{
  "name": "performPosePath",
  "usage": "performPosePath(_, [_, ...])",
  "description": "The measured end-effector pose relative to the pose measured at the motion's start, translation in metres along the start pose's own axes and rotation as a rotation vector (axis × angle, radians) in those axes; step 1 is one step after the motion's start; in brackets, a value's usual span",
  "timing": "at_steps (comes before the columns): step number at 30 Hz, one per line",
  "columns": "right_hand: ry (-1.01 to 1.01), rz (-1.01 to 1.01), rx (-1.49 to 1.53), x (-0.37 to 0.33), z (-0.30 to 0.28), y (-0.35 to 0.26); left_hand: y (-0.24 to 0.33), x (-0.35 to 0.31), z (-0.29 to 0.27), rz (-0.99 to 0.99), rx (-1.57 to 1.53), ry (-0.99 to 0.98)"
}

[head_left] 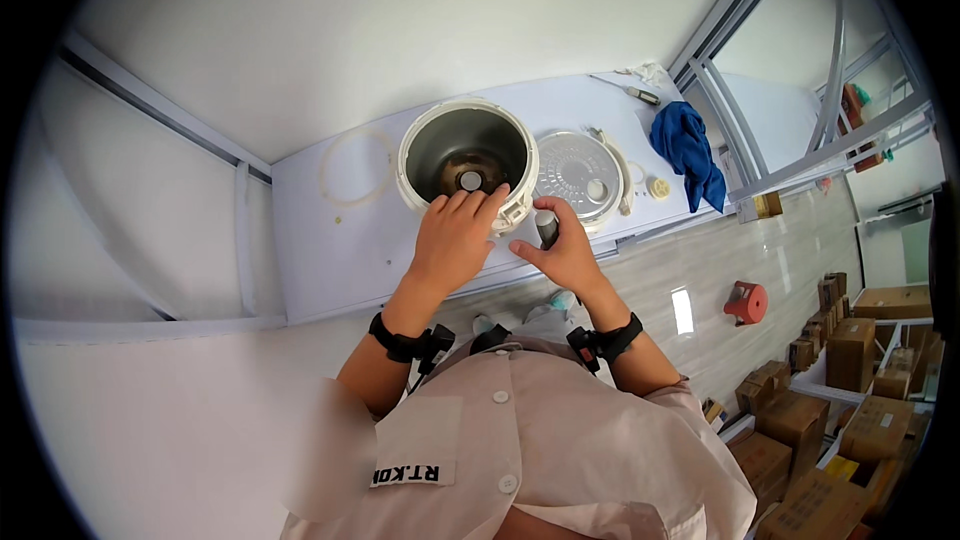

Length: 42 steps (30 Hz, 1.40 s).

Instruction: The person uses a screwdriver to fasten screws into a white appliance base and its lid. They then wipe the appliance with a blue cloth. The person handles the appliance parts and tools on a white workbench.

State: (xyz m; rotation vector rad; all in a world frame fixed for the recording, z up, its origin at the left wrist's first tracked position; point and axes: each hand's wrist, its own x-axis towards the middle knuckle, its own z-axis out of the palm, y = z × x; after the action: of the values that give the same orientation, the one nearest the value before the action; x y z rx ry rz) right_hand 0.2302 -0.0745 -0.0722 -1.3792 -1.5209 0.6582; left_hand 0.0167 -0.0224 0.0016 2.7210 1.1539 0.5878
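Observation:
A rice cooker [428,135] without its lid stands on the white table, its dark interior and round centre piece facing up. My left hand [452,238] lies on its near rim, fingers hooked over the edge. Just right of the cooker's front latch, my right hand [572,252] has its thumb and fingers around a grey-handled tool [547,227], which looks like a screwdriver; its far end is hidden. The round lid [575,172], with a see-through inner plate, lies right of the cooker.
A translucent ring [325,162] lies left of the cooker. To the right are a yellowish cap [657,188], a screwdriver [642,95] and a blue cloth [684,148]. Metal framing [725,125] borders the table. A red stool [747,303] and cardboard boxes [795,425] stand beyond.

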Motion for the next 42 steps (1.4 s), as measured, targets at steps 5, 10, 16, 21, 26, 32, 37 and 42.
performPosePath(5, [-0.058, 0.129, 0.071, -0.003, 0.011, -0.008, -0.007, 0.001, -0.004, 0.034, -0.024, 0.040])
performPosePath(10, [-0.033, 0.128, 0.038, -0.002, 0.017, -0.003, -0.012, 0.001, -0.008, 0.004, 0.007, 0.083])
performPosePath(16, [-0.012, 0.064, -0.066, 0.002, 0.022, -0.009, -0.012, -0.006, 0.000, -0.036, 0.041, 0.088])
performPosePath(21, [-0.034, 0.019, -0.125, 0.008, 0.030, -0.014, -0.006, -0.014, 0.001, -0.095, 0.073, 0.125])
performPosePath(26, [0.019, -0.043, -0.119, 0.010, 0.039, -0.011, -0.006, -0.016, -0.006, -0.154, 0.049, 0.114])
performPosePath(32, [0.100, -0.174, -0.171, 0.013, 0.043, -0.002, -0.003, -0.010, -0.010, -0.139, 0.018, 0.157])
performPosePath(37, [0.144, -0.266, -0.148, 0.012, 0.043, -0.001, 0.001, 0.004, -0.004, -0.066, 0.003, 0.117])
performPosePath(42, [0.188, -0.311, -0.114, 0.011, 0.047, 0.002, -0.003, 0.004, 0.001, -0.071, 0.019, 0.053])
